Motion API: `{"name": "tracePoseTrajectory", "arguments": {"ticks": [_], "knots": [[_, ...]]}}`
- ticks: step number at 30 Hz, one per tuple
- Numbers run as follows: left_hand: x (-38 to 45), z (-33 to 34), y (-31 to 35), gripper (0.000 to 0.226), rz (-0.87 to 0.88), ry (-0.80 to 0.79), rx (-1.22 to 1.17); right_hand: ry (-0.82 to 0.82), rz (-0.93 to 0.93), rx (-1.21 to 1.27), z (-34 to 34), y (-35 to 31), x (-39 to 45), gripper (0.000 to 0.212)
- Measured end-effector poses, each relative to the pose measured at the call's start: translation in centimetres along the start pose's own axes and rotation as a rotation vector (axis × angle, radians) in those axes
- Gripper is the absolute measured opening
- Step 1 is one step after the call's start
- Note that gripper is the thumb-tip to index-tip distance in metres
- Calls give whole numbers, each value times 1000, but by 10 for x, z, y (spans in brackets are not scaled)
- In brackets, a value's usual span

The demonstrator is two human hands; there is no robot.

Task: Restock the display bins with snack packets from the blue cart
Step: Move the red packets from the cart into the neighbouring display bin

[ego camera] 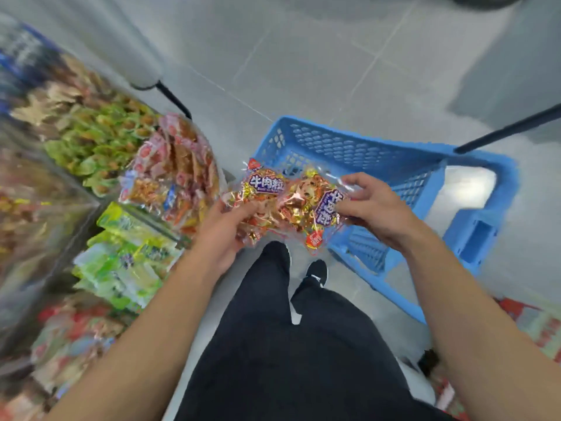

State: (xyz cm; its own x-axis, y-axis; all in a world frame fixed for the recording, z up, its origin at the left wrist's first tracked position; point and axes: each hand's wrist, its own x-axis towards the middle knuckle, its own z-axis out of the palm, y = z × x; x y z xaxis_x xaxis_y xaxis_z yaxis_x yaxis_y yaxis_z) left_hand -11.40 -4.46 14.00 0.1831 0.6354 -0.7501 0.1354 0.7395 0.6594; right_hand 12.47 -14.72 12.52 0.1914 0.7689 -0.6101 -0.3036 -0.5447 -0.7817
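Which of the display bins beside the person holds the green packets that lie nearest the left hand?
The yellow-green packet bin, just below the pink-and-red heap, lies beside the left hand; the other green bin lies farther up.

bare forearms (pixel 170 302) — black trousers (pixel 291 354) — black shoes (pixel 317 271)

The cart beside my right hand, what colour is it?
Blue, with perforated lattice walls: the cart, seen in the head view.

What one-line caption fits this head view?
Left hand and right hand each hold a beef snack packet above the blue cart, beside the display bins.
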Motion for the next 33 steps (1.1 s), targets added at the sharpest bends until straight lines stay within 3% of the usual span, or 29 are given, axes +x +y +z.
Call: {"name": "tracePoseTrajectory", "arguments": {"ticks": [2, 5, 10, 15, 19, 24, 28, 31, 33], "knots": [[-27, -20, -2, 27, 14, 51, -55, -68, -10, 16, 15, -15, -9, 24], [-60, -45, -4, 24, 57, 121, -167, -148, -5, 125, 52, -30, -14, 10], [-98, -83, -13, 31, 101, 231, -347, -110, 73, 189, 148, -39, -20, 24], [-123, -133, -24, 32, 153, 379, -500, -280, 138, 28, 236, -44, -30, 9], [-135, -189, -23, 27, 186, 435, -577, -462, 104, -115, 299, -46, -36, 43], [-145, -274, -16, 25, 233, 459, -572, -460, 39, -238, 373, -49, -29, 20], [-150, -342, -9, 22, 262, 508, -620, -431, -165, -366, 423, -63, -16, 17], [-151, -385, -6, 24, 289, 552, -696, -345, -416, -621, 455, -87, -8, 37], [-151, -408, -5, 31, 304, 576, -739, -327, -554, -770, 479, -103, -3, 25]]}}
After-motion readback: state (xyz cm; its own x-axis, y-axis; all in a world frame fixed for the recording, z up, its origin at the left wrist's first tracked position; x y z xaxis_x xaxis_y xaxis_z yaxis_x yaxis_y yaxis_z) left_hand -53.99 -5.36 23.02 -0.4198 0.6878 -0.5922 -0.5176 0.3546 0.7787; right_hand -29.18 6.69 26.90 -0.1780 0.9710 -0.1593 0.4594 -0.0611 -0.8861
